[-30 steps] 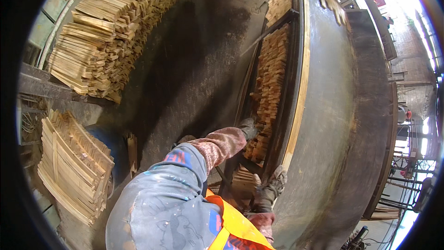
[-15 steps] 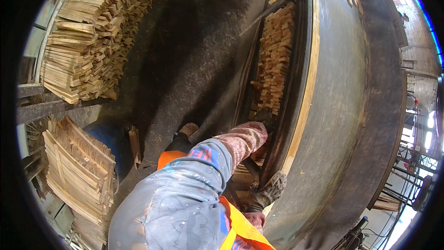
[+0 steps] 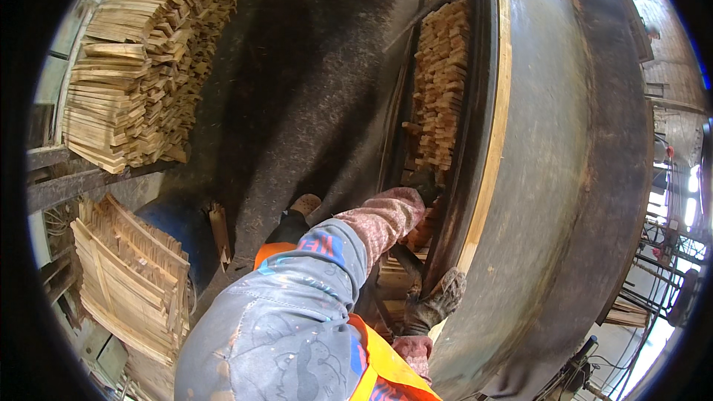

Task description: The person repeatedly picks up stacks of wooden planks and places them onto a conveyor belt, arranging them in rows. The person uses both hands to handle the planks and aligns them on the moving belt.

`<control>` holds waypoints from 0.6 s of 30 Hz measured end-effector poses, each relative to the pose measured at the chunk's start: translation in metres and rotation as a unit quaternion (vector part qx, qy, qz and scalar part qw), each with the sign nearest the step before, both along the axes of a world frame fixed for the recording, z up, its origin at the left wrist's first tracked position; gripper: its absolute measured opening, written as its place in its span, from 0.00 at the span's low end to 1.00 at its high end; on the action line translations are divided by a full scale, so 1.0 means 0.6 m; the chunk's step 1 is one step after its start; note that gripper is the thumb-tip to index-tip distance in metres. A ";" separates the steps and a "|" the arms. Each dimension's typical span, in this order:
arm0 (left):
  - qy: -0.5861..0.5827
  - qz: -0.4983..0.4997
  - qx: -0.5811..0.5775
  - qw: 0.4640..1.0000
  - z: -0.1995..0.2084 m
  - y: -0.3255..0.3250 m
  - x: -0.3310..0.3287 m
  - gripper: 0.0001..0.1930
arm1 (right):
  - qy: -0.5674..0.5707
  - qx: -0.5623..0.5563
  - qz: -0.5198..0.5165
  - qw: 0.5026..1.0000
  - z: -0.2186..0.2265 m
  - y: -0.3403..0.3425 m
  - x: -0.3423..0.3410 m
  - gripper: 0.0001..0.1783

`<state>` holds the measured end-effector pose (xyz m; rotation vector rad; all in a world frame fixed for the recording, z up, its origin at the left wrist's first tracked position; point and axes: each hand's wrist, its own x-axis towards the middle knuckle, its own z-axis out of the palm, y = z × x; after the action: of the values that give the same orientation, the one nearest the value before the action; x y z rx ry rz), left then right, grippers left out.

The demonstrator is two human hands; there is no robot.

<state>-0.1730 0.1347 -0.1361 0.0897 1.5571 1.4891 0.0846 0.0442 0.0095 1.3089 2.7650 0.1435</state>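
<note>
Inside the dark metal trough [image 3: 475, 104] beside the big round drum [image 3: 564, 178], the gloved left hand [image 3: 425, 187] touches stacked pale wooden slats [image 3: 442, 89], grip unclear; the gloved right hand [image 3: 438, 301] curls on the trough's edge.

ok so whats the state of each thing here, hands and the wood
left hand: gloved, reaching into the rack among the wood pieces, grip hidden
right hand: gloved, resting on the drum's edge
wood pieces in rack: stacked in rows
big round drum: top bare
slat stacks: piled in layers
slat bundle: fanned, leaning
</note>
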 end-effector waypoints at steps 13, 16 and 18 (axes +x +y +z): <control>-0.038 -0.006 0.002 0.999 -0.001 -0.025 0.013 0.23 | 0.029 0.031 0.014 0.999 -0.001 -0.003 -0.004 0.55; -0.049 -0.008 0.005 0.999 -0.005 -0.034 0.011 0.23 | 0.036 0.029 0.011 0.999 0.014 -0.009 -0.017 0.46; -0.058 -0.009 0.013 0.998 -0.009 -0.046 0.006 0.23 | 0.035 0.041 0.018 0.998 0.021 -0.010 -0.024 0.46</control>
<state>-0.1692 0.1071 -0.1413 0.0319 1.4412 1.4733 0.0702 0.0382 0.0219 1.3085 2.8700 0.2207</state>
